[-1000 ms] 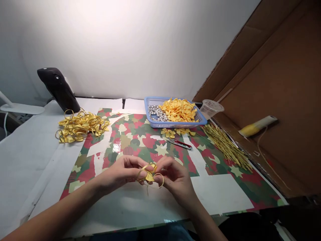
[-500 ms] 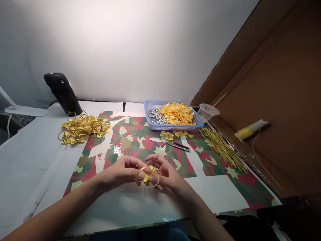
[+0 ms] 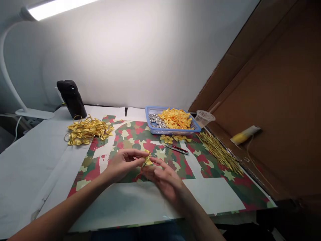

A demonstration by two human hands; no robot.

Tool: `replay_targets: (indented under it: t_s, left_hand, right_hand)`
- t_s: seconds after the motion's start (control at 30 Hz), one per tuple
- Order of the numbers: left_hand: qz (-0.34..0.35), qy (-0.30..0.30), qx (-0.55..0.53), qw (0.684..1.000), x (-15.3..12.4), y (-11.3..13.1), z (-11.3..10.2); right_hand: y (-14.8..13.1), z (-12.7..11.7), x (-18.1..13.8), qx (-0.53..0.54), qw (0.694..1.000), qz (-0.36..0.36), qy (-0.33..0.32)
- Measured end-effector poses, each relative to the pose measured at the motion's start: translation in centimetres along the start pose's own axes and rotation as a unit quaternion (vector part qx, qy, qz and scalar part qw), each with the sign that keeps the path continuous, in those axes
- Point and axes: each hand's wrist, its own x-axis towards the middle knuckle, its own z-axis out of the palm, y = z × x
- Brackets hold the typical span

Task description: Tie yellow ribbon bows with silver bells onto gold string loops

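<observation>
My left hand [image 3: 122, 163] pinches a small yellow ribbon bow [image 3: 147, 158] with a gold cord loop, just above the patterned mat [image 3: 200, 164]. My right hand [image 3: 163, 177] lies right beside it, fingers curled under the bow and touching the cord; it is closed on the cord as far as I can see. Both hands hover near the middle of the mat, close to its front.
A heap of finished gold-looped bows [image 3: 86, 130] lies at the left by a black device [image 3: 72, 98]. A blue basket [image 3: 197, 128] holds yellow bows and silver pieces. Red-handled snips [image 3: 177, 148], a bundle of gold ties [image 3: 219, 152], a plastic cup [image 3: 204, 118] and a glue gun [image 3: 244, 135] are to the right.
The view has tilted up, showing the lamp. Both hands have moved away from me on the mat, and the cord loop that hung open is now drawn in under the fingers.
</observation>
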Motion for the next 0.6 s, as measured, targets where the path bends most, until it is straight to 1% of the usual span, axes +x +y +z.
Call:
replay_targets:
  t_s: [0.07,0.1,0.23,0.3,0.33,0.37,0.4,0.43,0.47,0.5,0.53,0.57,0.6]
  left_hand:
    - [0.013,0.006,0.014,1.000,0.0,-0.1,-0.1]
    - [0.018,0.007,0.023,1.000,0.0,-0.1,-0.2]
    - [0.036,0.014,0.082,0.996,-0.1,0.1,-0.2]
    - [0.057,0.020,0.131,0.990,-0.2,0.2,-0.2]
    - [0.073,0.020,0.157,0.985,-0.3,0.2,-0.1]
    - [0.092,0.019,0.182,0.979,-0.3,0.1,-0.1]
    - [0.111,0.016,0.204,0.973,-0.3,-0.1,-0.2]
    - [0.131,0.011,0.221,0.966,-0.2,-0.3,-0.2]
    - [0.148,0.007,0.232,0.961,-0.1,-0.5,-0.2]
    - [0.162,0.002,0.239,0.957,0.0,-0.8,-0.3]
    - [0.172,0.000,0.242,0.955,0.1,-1.1,-0.4]
    - [0.178,0.000,0.246,0.953,0.2,-1.3,-0.4]
    - [0.180,0.000,0.249,0.952,0.2,-1.5,-0.5]
  right_hand:
    - [0.1,-0.1,0.1,-0.029,1.000,-0.008,-0.010]
    - [0.1,-0.3,0.1,-0.043,0.999,-0.018,-0.002]
    - [-1.1,-2.1,0.2,-0.089,0.989,-0.080,0.084]
    - [-2.1,-3.5,0.2,-0.150,0.973,-0.125,0.126]
    - [-2.6,-4.2,0.2,-0.197,0.958,-0.153,0.144]
    - [-3.2,-4.8,0.2,-0.253,0.935,-0.182,0.170]
    - [-3.7,-5.3,0.1,-0.318,0.905,-0.205,0.196]
    - [-4.1,-5.5,0.1,-0.384,0.866,-0.229,0.224]
    - [-4.5,-5.6,0.1,-0.443,0.827,-0.248,0.243]
    - [-4.8,-5.4,0.1,-0.492,0.792,-0.265,0.246]
    - [-5.0,-5.0,0.1,-0.531,0.765,-0.282,0.232]
    - [-5.1,-4.4,0.2,-0.558,0.749,-0.297,0.199]
    - [-5.1,-3.6,0.4,-0.576,0.740,-0.312,0.150]
